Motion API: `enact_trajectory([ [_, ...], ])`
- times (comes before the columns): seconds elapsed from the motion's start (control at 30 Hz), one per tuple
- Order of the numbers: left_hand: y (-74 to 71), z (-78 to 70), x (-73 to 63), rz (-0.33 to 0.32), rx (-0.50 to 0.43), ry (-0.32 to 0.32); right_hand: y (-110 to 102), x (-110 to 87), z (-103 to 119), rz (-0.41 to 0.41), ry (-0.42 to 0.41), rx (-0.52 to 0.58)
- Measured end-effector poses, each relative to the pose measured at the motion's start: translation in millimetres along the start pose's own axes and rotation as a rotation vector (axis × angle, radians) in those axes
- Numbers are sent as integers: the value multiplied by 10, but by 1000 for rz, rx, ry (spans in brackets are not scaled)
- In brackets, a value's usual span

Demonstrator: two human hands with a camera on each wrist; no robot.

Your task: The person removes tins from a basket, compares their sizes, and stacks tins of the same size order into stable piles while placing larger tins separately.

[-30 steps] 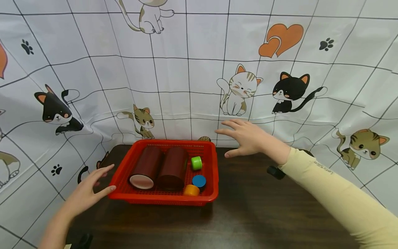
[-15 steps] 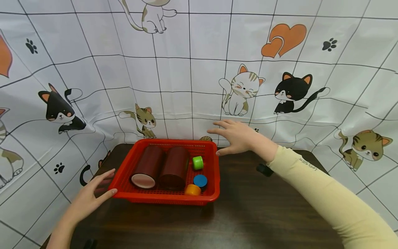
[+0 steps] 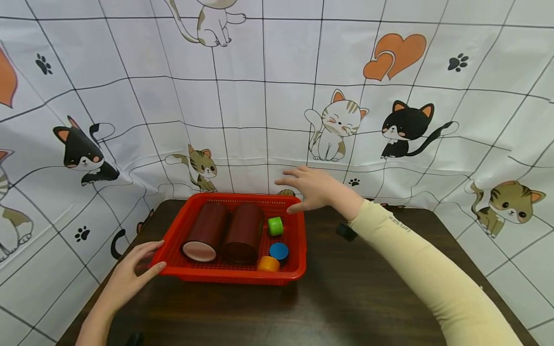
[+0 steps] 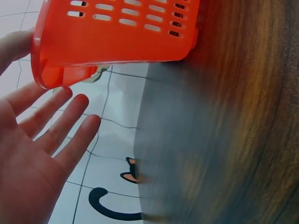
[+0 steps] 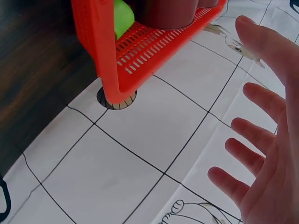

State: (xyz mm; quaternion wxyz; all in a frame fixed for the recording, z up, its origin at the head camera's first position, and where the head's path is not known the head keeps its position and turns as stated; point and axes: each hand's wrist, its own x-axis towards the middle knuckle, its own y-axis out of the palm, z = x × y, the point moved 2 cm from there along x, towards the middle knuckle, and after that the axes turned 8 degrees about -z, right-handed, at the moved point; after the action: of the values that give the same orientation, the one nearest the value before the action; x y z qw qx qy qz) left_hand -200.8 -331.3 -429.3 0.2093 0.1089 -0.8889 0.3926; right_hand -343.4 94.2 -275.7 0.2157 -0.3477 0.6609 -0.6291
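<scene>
A red plastic basket (image 3: 216, 274) stands on the dark table. Inside lie two dark red-brown cylinders, the left one (image 3: 207, 226) with a pale pink end and the right one (image 3: 243, 235) with a dark end. Along the basket's right side sit small green (image 3: 275, 226), blue-topped (image 3: 279, 251) and orange (image 3: 268, 264) round pieces. At the front left corner my left hand (image 3: 127, 276) is spread, thumb and fingers about the rim; firm contact is hard to tell. My right hand (image 3: 318, 189) hovers by the back right corner, fingers extended, holding nothing.
Behind and to both sides hangs a white sheet (image 3: 242, 105) with a grid and cartoon cats. Dark wooden tabletop (image 3: 346, 298) extends in front of and to the right of the basket. The sheet comes close to the basket's back rim.
My right hand has moved left to the basket's back right corner. My left hand has shifted slightly right, to the front left corner. The basket's contents keep their places.
</scene>
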Motion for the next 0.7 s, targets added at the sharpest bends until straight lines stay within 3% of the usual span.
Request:
enact_trajectory([
  [0.37,29,31,-34,-17,-40,-41,249,233,-11,18,5,42],
  [0.7,39,15,-37,-5,-54,-55,454,405,55,55,62,193],
])
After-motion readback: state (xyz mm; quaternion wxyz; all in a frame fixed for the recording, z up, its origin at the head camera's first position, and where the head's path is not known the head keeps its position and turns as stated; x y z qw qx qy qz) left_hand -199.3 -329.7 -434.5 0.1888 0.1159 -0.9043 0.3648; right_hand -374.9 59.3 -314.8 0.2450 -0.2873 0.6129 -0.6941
